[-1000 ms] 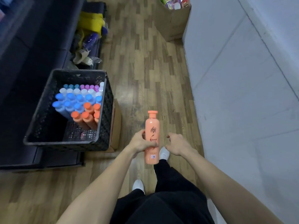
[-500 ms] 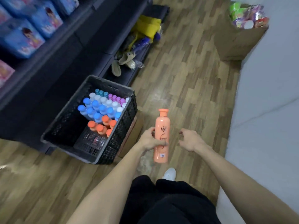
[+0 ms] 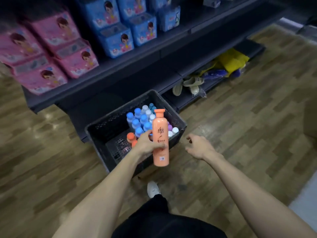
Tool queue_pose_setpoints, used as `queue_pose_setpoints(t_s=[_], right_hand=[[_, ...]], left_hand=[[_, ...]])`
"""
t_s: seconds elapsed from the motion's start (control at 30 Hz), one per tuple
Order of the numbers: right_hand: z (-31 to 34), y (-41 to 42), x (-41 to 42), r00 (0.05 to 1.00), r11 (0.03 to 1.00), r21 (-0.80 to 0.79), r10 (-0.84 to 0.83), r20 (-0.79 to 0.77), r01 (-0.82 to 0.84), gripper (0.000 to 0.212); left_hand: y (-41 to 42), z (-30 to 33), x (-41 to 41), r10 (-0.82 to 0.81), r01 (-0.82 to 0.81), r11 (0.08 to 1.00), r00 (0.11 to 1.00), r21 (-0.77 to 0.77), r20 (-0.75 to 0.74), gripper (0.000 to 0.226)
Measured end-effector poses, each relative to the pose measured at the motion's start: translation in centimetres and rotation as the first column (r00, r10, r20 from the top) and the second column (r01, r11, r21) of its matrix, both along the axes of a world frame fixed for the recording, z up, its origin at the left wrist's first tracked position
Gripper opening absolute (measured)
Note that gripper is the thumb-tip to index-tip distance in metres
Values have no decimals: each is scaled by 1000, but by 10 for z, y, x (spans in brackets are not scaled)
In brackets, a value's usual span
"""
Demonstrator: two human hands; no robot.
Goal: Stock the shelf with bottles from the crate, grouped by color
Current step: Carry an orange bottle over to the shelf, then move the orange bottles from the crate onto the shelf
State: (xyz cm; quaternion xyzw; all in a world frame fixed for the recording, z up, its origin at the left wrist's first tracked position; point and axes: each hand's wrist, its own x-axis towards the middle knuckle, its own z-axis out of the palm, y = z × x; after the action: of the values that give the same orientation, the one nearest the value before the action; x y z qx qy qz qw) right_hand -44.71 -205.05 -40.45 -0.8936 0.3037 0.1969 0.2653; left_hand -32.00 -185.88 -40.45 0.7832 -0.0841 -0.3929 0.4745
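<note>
Orange bottle [image 3: 160, 140] upright in left hand [image 3: 148, 145] grip, hiding crate [image 3: 103, 127] bottles behind; right hand [image 3: 199, 147] loose, empty.

We see an orange bottle [image 3: 160, 134] held upright just in front of the black crate [image 3: 106, 127], where blue-capped bottles [image 3: 139, 122] stand beside orange ones [image 3: 131, 137].

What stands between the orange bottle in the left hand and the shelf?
Nothing visible blocks it. The orange bottle is held upright by the left hand above the crate; the shelf lies beyond, holding pink and blue packs.
</note>
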Motion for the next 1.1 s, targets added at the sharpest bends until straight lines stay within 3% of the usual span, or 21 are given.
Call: queue_pose_setpoints(t_s=[0.27, 0.47, 0.6, 0.87, 1.1], right_hand=[[11, 2, 106, 978, 979, -37, 203, 54, -202, 25], [17, -9, 160, 915, 916, -26, 401, 36, -400, 34], [31, -12, 188, 852, 853, -31, 521, 54, -520, 22], [72, 5, 242, 731, 746, -98, 666, 150, -659, 37], [133, 40, 295, 651, 704, -174, 706, 278, -689, 50]], left_hand=[[5, -2, 63, 159, -159, 987, 987, -9, 40, 51], [2, 3, 79, 303, -303, 953, 952, -5, 48, 62], [0, 17, 82, 420, -421, 907, 902, -11, 94, 59], [13, 61, 104, 577, -573, 815, 793, -84, 196, 59], [51, 118, 142, 588, -572, 805, 736, -156, 336, 53]])
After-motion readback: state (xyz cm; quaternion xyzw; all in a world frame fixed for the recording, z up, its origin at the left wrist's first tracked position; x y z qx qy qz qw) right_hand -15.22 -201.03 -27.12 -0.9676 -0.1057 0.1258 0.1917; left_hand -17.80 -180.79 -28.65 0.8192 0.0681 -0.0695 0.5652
